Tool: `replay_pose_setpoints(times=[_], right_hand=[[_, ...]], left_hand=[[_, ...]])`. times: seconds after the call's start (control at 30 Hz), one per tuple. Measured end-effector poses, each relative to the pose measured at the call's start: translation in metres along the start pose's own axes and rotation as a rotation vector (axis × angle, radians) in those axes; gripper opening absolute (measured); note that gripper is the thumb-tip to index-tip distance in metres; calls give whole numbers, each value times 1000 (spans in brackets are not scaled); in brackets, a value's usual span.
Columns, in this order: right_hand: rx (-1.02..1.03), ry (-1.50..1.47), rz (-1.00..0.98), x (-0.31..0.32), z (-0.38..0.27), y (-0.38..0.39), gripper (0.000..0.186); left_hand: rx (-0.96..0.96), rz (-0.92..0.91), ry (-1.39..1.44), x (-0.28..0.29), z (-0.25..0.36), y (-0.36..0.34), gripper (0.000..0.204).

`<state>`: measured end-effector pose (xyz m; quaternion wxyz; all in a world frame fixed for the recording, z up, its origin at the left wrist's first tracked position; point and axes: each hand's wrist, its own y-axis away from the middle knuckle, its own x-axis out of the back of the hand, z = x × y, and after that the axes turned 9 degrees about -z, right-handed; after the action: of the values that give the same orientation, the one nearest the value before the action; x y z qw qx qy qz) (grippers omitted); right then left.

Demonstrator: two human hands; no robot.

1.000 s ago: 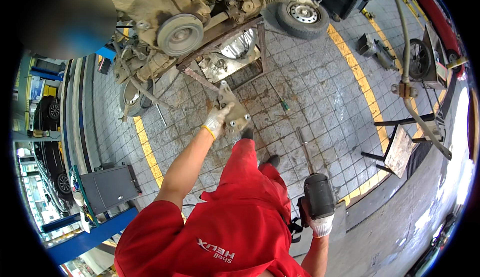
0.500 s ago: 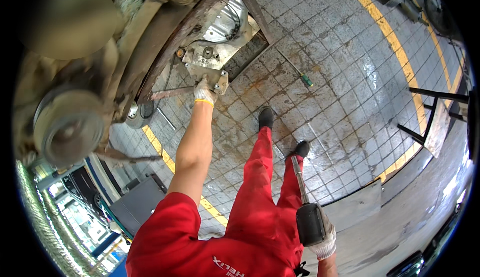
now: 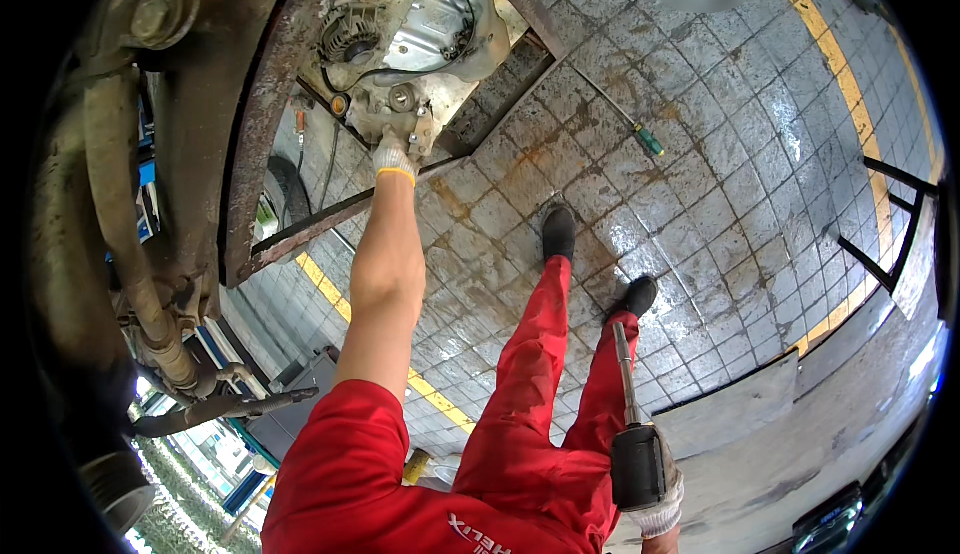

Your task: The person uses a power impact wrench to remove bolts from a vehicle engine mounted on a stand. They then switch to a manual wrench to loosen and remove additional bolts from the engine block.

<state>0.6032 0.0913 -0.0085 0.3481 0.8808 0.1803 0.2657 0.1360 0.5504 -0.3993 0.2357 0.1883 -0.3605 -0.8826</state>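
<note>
Left hand on a bracket inside the frame, right hand round a power tool

At the far left, large grimy machinery [image 3: 200, 104] crowds the view. Just right of it, a rusty metal frame [image 3: 272, 119] surrounds a group of parts, among them an alternator-like unit [image 3: 348, 34] with a finned housing. The gloved left hand [image 3: 396, 159], with a yellow band at the cuff, reaches over the frame's near bar, arm stretched out. It grips a dull metal bracket [image 3: 424, 134], though the fingertips are hidden. The bracket is inside the frame, at its near end, close against the other parts. Beyond it sits a bright silver ribbed metal cover [image 3: 435, 19].

Farther right, the person's dark shoes [image 3: 559, 232] stand apart on the tiled floor [image 3: 700, 224]. The gloved right hand [image 3: 668, 502] is closed round a black power tool [image 3: 637, 467], some fingers hidden behind its body; a long metal extension [image 3: 626, 374] points forward, toward the right shoe. Ahead of the shoes, a green-handled screwdriver [image 3: 648, 140] lies on the tiles. By the right edge stands a black-legged stand [image 3: 905, 239], partly cut off.
</note>
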Motion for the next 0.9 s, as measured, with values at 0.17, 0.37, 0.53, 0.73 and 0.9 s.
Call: replay_pose_setpoints(times=[0.17, 0.37, 0.53, 0.73, 0.9], right_hand=[[90, 49, 12, 4, 12, 0, 43], [291, 297, 95, -2, 30, 24, 51], [168, -165, 50, 11, 12, 52, 56], [612, 41, 18, 47, 13, 110, 67], [631, -2, -5, 64, 12, 181, 67]], left_hand=[[17, 257, -634, 22, 17, -34, 57], [-372, 198, -1264, -58, -4, 117, 80], [-238, -540, -1334, -134, -28, 363, 100], [65, -922, -1182, -133, -73, 569, 80], [61, -756, -1383, -110, -78, 636, 72]])
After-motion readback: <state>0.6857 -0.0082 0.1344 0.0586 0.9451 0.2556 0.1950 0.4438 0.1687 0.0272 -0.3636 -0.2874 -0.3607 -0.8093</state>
